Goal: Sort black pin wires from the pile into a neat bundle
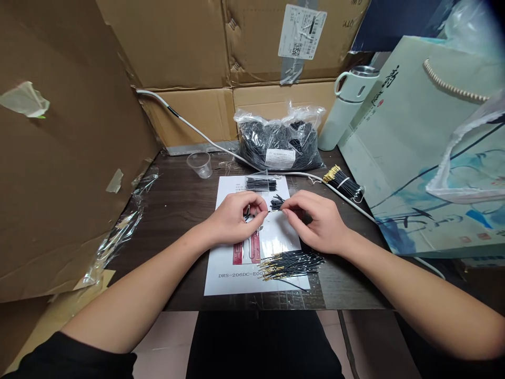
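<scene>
My left hand (236,217) and my right hand (313,221) meet over a white printed sheet (236,273) on a dark table (177,210). Their fingertips pinch a thin dark wire (273,210) between them, with a few black pieces held under the left fingers. A small heap of short black sleeves (276,202) lies just behind the fingertips. A loose pile of black wires with gold tips (290,264) lies on the sheet below my right hand. A small clear packet of black pieces (261,183) rests at the sheet's top.
A large clear bag of black parts (278,139) stands at the back, a clear plastic cup (199,164) to its left. A tied bundle of gold-tipped wires (343,183), a white cable (197,131), a pale flask (347,105) and a paper gift bag (426,147) are right. Cardboard walls surround.
</scene>
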### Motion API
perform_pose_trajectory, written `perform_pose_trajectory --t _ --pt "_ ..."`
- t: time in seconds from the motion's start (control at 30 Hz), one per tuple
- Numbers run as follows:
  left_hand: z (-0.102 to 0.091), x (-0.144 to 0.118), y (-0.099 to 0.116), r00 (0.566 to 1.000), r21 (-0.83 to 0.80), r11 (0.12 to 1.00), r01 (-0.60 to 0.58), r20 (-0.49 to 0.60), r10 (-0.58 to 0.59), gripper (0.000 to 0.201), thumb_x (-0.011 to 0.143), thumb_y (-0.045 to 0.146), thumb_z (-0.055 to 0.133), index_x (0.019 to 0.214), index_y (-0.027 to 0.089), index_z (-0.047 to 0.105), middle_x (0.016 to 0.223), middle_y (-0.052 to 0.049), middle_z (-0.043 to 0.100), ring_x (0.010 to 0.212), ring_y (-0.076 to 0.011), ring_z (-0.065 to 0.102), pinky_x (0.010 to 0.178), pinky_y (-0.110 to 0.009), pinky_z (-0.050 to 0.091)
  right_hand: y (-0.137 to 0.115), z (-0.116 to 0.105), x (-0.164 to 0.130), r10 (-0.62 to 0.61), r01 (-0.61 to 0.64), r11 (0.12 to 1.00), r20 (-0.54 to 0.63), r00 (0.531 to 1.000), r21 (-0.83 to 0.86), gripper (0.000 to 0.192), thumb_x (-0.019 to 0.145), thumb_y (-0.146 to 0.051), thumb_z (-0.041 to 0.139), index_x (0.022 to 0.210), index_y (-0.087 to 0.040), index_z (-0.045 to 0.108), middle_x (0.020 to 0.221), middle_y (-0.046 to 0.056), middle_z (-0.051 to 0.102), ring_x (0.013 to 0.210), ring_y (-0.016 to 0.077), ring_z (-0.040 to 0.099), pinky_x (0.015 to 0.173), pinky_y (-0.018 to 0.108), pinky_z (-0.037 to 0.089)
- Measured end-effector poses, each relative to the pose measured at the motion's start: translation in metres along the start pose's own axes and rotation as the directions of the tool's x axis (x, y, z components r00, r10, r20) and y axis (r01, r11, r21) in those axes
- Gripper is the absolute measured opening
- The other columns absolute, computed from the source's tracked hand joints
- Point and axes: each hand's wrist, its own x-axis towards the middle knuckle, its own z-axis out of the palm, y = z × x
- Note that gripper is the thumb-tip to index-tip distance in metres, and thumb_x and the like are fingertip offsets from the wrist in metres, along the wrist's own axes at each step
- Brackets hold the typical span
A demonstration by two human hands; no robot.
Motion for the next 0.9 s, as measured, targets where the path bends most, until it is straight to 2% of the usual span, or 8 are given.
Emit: perform_pose_trajectory --t 0.3,0.53,0.67,0.9 --pt "0.0005 0.0001 0.0017 0.998 -0.01 0.998 0.055 0.024 -0.054 0.006 0.091 0.018 0.071 0.093 0.016 0.077 0.079 -0.001 0.071 0.07 -0.0129 0.06 0.066 -0.027 0.047 0.0042 -0.0002 -0.0011 0.004 -0.004 1.0 0.04 0.999 -0.017 0.01 0.106 -0.015 0.062 0.107 -0.021 0.07 0.092 0.005 0.07 0.077 0.0192 0.062 0.069 0.037 0.051" --pt "0.0032 0.0014 0.0023 0.977 -0.227 0.951 0.209 0.08 -0.195 0.011 0.092 0.024 0.075 0.092 0.014 0.079 0.083 -0.004 0.075 0.07 -0.012 0.061 0.067 -0.024 0.052 0.0031 -0.0021 0.0007 -0.02 0.02 1.0 0.049 0.999 -0.014 0.011 0.106 -0.015 0.061 0.109 -0.021 0.07 0.094 0.007 0.07 0.078 0.0206 0.064 0.069 0.038 0.052" --pt "0.0039 0.0023 0.0029 0.976 -0.277 0.937 0.215 0.086 -0.199 0.012 0.093 0.026 0.077 0.093 0.014 0.08 0.087 -0.006 0.078 0.074 -0.0126 0.065 0.071 -0.025 0.055 0.002 -0.0036 0.0011 -0.034 0.035 0.999 0.056 0.998 -0.016 0.011 0.106 -0.014 0.061 0.109 -0.02 0.07 0.094 0.007 0.07 0.079 0.0203 0.063 0.069 0.037 0.053" --pt "0.0057 0.0024 0.0035 0.979 -0.268 0.941 0.205 0.071 -0.193 0.012 0.094 0.027 0.078 0.094 0.016 0.082 0.088 -0.006 0.08 0.074 -0.013 0.066 0.071 -0.025 0.055 0.0028 -0.0012 -0.0003 -0.032 0.033 0.999 0.076 0.997 -0.009 0.011 0.107 -0.015 0.061 0.11 -0.019 0.071 0.095 0.007 0.07 0.08 0.0206 0.064 0.071 0.037 0.053"
